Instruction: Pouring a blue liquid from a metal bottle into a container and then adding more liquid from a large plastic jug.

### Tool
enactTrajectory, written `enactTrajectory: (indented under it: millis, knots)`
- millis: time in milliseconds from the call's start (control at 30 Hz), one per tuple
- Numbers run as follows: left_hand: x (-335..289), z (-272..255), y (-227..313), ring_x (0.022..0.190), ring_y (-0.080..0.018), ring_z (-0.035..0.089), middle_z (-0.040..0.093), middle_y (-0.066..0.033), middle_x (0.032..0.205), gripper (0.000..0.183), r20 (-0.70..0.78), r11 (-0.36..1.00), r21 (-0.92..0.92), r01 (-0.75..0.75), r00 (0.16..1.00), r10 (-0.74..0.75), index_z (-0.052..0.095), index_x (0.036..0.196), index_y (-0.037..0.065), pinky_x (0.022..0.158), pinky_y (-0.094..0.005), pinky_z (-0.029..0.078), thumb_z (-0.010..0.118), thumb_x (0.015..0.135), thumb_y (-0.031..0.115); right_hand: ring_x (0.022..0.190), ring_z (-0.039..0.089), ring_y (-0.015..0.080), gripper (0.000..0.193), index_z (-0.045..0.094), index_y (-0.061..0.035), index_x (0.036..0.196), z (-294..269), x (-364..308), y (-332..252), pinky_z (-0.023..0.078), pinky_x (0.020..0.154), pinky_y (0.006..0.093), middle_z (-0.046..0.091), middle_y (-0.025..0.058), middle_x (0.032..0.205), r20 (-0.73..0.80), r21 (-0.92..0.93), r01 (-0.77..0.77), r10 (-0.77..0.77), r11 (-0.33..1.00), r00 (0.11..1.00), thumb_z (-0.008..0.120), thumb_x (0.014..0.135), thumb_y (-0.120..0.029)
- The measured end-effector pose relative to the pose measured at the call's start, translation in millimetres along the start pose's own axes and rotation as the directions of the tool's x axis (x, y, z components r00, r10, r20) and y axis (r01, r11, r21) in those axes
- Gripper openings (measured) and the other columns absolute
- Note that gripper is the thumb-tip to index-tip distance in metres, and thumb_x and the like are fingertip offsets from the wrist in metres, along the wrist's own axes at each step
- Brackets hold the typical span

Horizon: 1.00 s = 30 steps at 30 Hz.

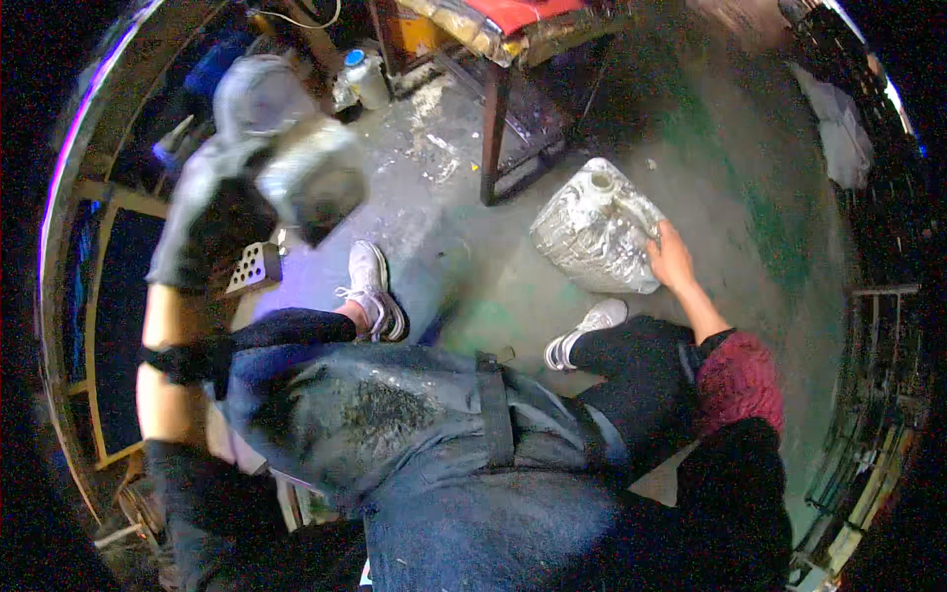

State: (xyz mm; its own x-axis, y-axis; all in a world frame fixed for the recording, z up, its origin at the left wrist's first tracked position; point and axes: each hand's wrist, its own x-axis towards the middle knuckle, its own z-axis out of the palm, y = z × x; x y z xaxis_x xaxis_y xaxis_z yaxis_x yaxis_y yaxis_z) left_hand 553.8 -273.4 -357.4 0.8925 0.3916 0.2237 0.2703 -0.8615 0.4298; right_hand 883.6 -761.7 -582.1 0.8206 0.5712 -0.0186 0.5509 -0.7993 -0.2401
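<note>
My right hand (672, 259), bare, has its fingers round the handle of a silver-coated jug (592, 232). The jug has a crumpled-looking, shiny surface, and its round neck is uncapped. It is tilted close to the floor, in front of my right shoe; whether it touches the floor I cannot tell. My left hand (261, 99), in a grey glove, is raised at the far left and smeared by motion. It looks curled round a whitish, container-like thing (316, 178) with a dark lower end, too blurred to name.
A dark-legged workbench (493, 128) with a red item (528, 12) on top stands ahead. Near it is a translucent bottle with a blue cap (365, 77). A brick with holes (254, 268) lies left of my left shoe (370, 286). Racks (878, 395) line the right.
</note>
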Motion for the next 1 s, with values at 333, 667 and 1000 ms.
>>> enactTrajectory:
  millis: [333,667,1000]
  knots:
    - [-29.4,191.7,40.6,0.08,-0.0123,0.059,0.065,-0.0042,0.092,0.031,0.445,0.406,-0.741,0.534,0.844,-0.298,0.062,0.104,0.0,0.073,-0.0258,0.047,0.068,0.078,0.013,0.095,0.059,0.0346,0.059,0.046,-0.0251,0.128,-38.8,11.1,-68.2,0.047,0.08,0.0422,0.062,0.0134,0.107,0.009,-0.023,0.046,-0.046,0.999,0.999,0.066,0.074,-0.013]
    - [-25.3,339.9,-60.3,0.083,-0.0106,0.058,0.065,-0.0044,0.093,0.041,0.568,0.606,-0.597,0.526,0.81,-0.145,0.06,0.108,-0.002,0.073,-0.0273,0.046,0.07,0.075,0.019,0.068,0.06,0.0292,0.071,0.045,-0.0286,0.13,-4.9,27.3,-121.9,0.048,0.064,0.0398,0.06,0.0092,0.076,0.334,-0.284,0.554,-0.461,0.783,0.822,0.07,0.067,-0.008]
    - [-35.0,343.9,-75.3,0.082,-0.0211,0.063,0.068,-0.0096,0.092,0.044,0.602,0.618,-0.611,0.495,0.797,-0.044,0.064,0.105,0.005,0.074,-0.0345,0.048,0.074,0.069,0.026,0.062,0.058,0.0287,0.067,0.048,-0.024,0.129,31.5,16.8,-180.5,0.047,0.061,0.0397,0.058,0.0096,0.069,0.361,-0.265,0.597,-0.497,0.757,0.789,0.067,0.066,-0.007]
